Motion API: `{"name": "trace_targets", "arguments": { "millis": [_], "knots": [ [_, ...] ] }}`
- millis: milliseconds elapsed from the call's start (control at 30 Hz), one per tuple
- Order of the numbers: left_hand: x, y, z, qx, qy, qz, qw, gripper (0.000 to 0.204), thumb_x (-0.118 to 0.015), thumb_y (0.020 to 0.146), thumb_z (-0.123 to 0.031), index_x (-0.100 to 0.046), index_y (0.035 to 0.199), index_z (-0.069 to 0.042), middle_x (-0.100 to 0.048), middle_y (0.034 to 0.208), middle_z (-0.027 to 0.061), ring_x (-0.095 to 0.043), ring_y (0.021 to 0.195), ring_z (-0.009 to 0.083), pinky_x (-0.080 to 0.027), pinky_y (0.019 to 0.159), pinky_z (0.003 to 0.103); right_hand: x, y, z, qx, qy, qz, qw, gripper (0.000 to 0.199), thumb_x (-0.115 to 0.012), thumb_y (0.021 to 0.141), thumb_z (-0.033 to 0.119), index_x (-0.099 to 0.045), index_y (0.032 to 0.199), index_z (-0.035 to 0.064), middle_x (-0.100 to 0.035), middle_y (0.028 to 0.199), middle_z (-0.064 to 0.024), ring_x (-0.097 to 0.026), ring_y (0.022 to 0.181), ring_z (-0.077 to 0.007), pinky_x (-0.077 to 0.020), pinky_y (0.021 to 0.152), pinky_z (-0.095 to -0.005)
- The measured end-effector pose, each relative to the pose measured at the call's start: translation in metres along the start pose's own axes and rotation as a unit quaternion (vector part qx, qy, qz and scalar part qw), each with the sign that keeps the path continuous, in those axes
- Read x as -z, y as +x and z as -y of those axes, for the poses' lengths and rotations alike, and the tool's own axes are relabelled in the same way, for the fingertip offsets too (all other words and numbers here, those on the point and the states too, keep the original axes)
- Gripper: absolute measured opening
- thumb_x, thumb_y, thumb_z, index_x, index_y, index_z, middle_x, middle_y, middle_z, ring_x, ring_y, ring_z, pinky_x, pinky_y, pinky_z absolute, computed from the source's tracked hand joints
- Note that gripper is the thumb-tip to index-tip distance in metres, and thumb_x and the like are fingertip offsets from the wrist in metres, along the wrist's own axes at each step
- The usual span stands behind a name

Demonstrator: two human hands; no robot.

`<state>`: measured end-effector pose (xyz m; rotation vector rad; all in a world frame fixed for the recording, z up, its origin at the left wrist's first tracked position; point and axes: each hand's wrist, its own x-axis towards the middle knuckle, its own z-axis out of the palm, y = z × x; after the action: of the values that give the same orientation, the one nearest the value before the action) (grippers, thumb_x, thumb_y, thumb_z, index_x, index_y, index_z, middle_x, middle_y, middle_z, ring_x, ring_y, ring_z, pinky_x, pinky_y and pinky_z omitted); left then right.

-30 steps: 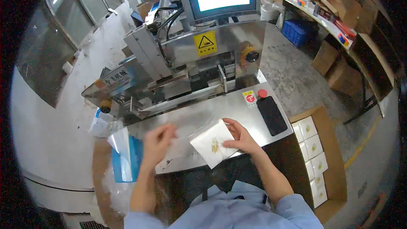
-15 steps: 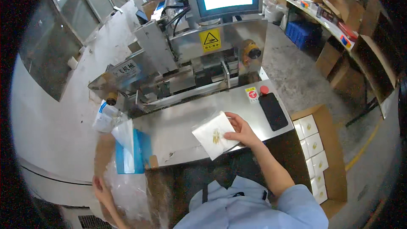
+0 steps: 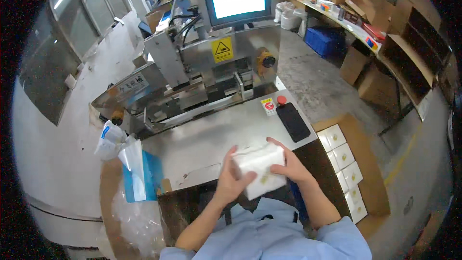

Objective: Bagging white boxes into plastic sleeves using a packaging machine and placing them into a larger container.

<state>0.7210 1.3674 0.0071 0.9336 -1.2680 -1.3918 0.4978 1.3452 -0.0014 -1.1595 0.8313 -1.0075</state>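
Note:
Both hands hold a soft white square packet [image 3: 260,164] with a small gold print on its face, just past the front edge of the metal machine table. My left hand [image 3: 230,181] grips its left side, thumb on top. On its right side my right hand [image 3: 291,166] is closed, the thumb across the upper face and the fingers partly hidden beneath. The packet looks slightly blurred. Similar white packets [image 3: 344,157] with gold prints stand in rows inside an open cardboard carton [image 3: 373,188] to my right.
Ahead stands a metal machine [image 3: 202,89] with a lit monitor [image 3: 238,1]. A red button [image 3: 281,100] and a black phone [image 3: 293,122] are at the table's right end. A blue bin [image 3: 153,176] and clear plastic bags [image 3: 137,221] lie left. Another carton and shelves stand farther right.
My left hand has come up from beside the clear plastic bags at the lower left and taken hold of the packet. My right hand has kept its hold, and the packet has turned.

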Motion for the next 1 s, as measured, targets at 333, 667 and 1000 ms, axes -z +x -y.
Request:
{"name": "trace_targets", "arguments": {
  "millis": [333, 667, 1000],
  "knots": [
    [0.002, 0.045, 0.013, -0.031, 0.453, 0.039, 0.890, 0.073, -0.074, 0.085, -0.024, -0.041, 0.142, 0.006, -0.048, 0.142, 0.0234, -0.048, 0.130, 0.0321, -0.037, 0.110, 0.040, 0.130, -0.145, 0.072, 0.023, -0.262, -0.376, 0.889, 0.087, -0.087, 0.069, 0.020, -0.043, 0.142, 0.0021, -0.060, 0.121, -0.0074, -0.057, 0.111, -0.0168, -0.0466, 0.096, -0.0345],
    [0.090, 0.067, 0.099, -0.133, 0.631, 0.019, 0.764, 0.048, -0.062, 0.096, -0.025, -0.051, 0.133, 0.004, -0.049, 0.137, 0.0260, -0.046, 0.127, 0.0408, -0.038, 0.107, 0.047, 0.329, -0.315, 0.014, -0.295, -0.327, -0.429, 0.789, 0.055, -0.085, 0.071, 0.032, -0.064, 0.112, 0.0038, -0.069, 0.104, -0.0094, -0.065, 0.096, -0.0209, -0.0515, 0.084, -0.0348],
    [0.083, 0.060, 0.083, -0.153, 0.638, 0.000, 0.755, 0.046, -0.060, 0.097, -0.025, -0.053, 0.132, 0.004, -0.046, 0.143, 0.0244, -0.044, 0.132, 0.0394, -0.035, 0.110, 0.046, 0.295, -0.289, 0.000, -0.400, -0.530, -0.323, 0.674, 0.100, -0.084, 0.071, 0.036, -0.029, 0.147, 0.0011, -0.061, 0.124, -0.0254, -0.061, 0.112, -0.0390, -0.0497, 0.094, -0.0422]
  ]
}}
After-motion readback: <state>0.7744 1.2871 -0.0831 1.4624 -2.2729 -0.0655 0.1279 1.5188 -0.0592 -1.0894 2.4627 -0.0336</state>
